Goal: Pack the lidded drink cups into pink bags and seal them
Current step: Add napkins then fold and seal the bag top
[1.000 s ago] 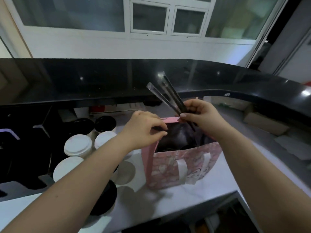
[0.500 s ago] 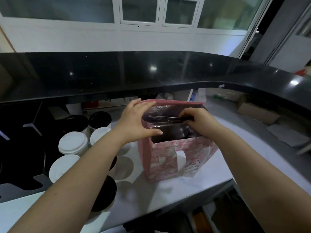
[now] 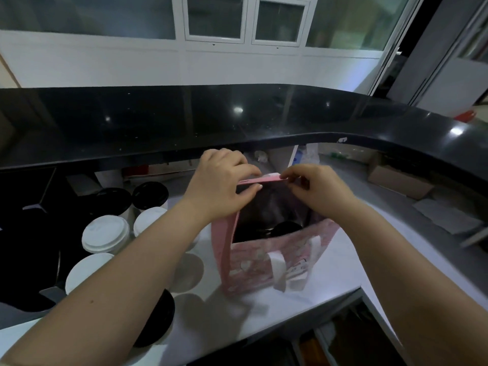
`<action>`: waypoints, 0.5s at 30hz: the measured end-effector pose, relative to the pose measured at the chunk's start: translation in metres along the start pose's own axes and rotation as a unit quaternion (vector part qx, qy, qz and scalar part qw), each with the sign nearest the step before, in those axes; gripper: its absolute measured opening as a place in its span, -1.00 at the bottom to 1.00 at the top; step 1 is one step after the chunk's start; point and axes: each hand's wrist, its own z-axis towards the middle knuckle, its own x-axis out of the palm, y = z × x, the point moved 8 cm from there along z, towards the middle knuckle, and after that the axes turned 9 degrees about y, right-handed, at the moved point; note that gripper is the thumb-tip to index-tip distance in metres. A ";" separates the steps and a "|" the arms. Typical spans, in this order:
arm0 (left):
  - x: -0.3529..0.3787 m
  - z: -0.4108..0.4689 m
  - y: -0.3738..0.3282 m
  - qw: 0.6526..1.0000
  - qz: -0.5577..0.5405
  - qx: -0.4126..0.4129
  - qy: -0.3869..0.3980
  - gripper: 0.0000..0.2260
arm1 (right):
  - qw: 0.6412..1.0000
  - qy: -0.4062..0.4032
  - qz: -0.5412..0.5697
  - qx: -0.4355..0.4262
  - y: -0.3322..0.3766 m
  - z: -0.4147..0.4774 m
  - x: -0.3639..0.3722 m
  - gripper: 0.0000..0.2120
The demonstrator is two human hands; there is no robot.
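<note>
While the pink pale-patterned paper bag (image 3: 264,262) is standing upright on the white countertop (image 3: 330,276) with its mouth gaping, both hands are working at its twelve o'clock rim. The left hand (image 3: 221,188) and the right hand (image 3: 319,192) are each pinching the thin pink top flap (image 3: 266,178) between thumb and fingertips, probably to fold it over and seal the bag. A glossy black round lid (image 3: 286,228) is showing inside, so a cup is likely sitting packed. At the bag's nine o'clock, smooth white-lidded paper cups (image 3: 105,233) and black-lidded cups (image 3: 150,194) are waiting in a cluster — near, not touching it. The white flat handles (image 3: 277,268) are hanging limp at six o'clock.
</note>
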 end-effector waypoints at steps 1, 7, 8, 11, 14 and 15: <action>0.002 0.010 -0.005 1.000 0.006 0.008 0.012 -0.67 | 1.000 -0.007 -0.005 -0.001 -0.002 0.001 -0.006 -0.77; 0.028 0.079 -0.039 0.991 0.061 0.061 0.102 -0.71 | 0.999 -0.026 -0.027 0.039 -0.031 0.004 -0.046 -0.79; 0.034 0.090 -0.044 0.988 0.071 0.067 0.117 -0.71 | 0.998 -0.029 -0.027 0.047 -0.037 0.003 -0.052 -0.79; 0.053 0.122 -0.056 0.979 0.106 0.079 0.154 -0.69 | 0.996 -0.034 -0.022 0.076 -0.060 -0.003 -0.069 -0.79; 0.083 0.152 -0.064 0.963 0.138 0.100 0.210 -0.65 | 0.995 -0.042 -0.001 0.095 -0.090 -0.006 -0.081 -0.76; 0.094 0.160 -0.067 0.956 0.138 0.109 0.235 -0.64 | 0.994 -0.039 0.002 0.104 -0.101 -0.007 -0.081 -0.76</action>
